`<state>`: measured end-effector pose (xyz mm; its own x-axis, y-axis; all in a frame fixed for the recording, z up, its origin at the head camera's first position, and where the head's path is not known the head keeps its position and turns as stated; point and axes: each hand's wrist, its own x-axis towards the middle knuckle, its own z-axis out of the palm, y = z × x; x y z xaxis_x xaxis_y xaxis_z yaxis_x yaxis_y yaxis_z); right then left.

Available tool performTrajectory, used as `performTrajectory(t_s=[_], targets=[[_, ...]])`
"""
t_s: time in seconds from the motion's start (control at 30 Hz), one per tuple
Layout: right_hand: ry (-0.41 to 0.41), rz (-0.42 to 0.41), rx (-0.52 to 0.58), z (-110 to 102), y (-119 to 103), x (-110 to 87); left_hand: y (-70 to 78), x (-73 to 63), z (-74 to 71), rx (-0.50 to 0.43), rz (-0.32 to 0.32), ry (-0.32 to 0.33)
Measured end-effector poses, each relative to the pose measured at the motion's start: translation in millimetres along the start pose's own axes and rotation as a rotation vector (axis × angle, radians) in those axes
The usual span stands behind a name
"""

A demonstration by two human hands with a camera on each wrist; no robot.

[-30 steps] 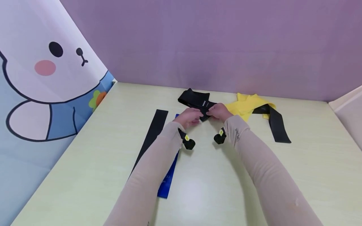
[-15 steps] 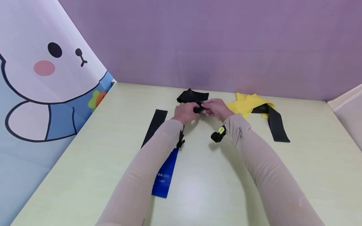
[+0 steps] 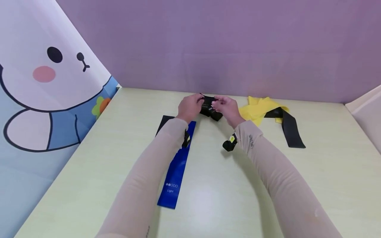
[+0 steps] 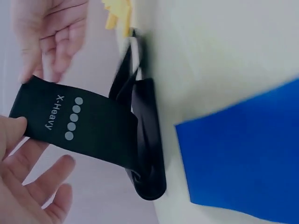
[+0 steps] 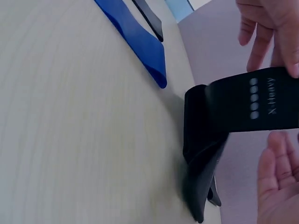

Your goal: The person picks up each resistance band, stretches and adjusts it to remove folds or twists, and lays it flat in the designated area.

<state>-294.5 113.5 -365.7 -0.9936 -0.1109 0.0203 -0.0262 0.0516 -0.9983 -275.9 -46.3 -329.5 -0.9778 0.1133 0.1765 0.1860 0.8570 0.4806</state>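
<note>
A black resistance band (image 3: 207, 107) printed "X-Heavy" is stretched between both hands near the table's far edge. My left hand (image 3: 189, 108) pinches one corner between thumb and fingers; its other fingers spread loosely below the band in the left wrist view. On the opposite edge, my right hand (image 3: 228, 109) pinches the band too. The lower part of the loop, seen as a twisted black fold (image 4: 149, 135) in the left wrist view, hangs down to the tabletop. Nearest the left forearm lies a blue resistance band (image 3: 175, 178) marked "Light", flat and lengthwise.
Left of the blue band lies a black band (image 3: 163, 123), partly covered by the left arm. At the back right a crumpled yellow band (image 3: 259, 108) overlaps another black band (image 3: 293, 132). A purple backdrop (image 3: 226, 49) rises behind the pale table (image 3: 327, 185).
Both hands have lifted the near end of the black X-Heavy band and moved it away, toward the backdrop. More of the blue band shows as the left arm shifted left.
</note>
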Motion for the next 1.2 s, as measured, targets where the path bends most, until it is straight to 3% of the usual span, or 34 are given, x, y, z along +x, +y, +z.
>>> performTrajectory(t_s=[0.2,0.43,0.53,0.73,0.93,1.03,1.2], targets=[[-0.047,0.013,-0.214,5,4,0.8,7.0,3.6,-5.4,-0.191,-0.012,0.037],[-0.081,0.052,-0.393,8,7,3.2,21.8,4.7,-16.9,-0.442,-0.053,0.114],[-0.098,0.075,-0.441,7,7,4.8,27.3,4.1,-21.6,-0.495,-0.055,0.133],[-0.059,0.037,-0.393,5,5,7.5,42.1,-0.9,-32.8,-0.588,0.02,0.2],[0.006,0.0,-0.346,4,2,6.5,62.7,-8.4,-42.0,-0.709,0.115,0.167],[-0.038,0.002,-0.213,6,1,5.7,67.6,-9.4,-45.2,-0.734,0.121,0.165],[-0.182,0.011,-0.004,1,0,2.5,69.1,-7.4,-52.5,-0.812,0.062,0.199]])
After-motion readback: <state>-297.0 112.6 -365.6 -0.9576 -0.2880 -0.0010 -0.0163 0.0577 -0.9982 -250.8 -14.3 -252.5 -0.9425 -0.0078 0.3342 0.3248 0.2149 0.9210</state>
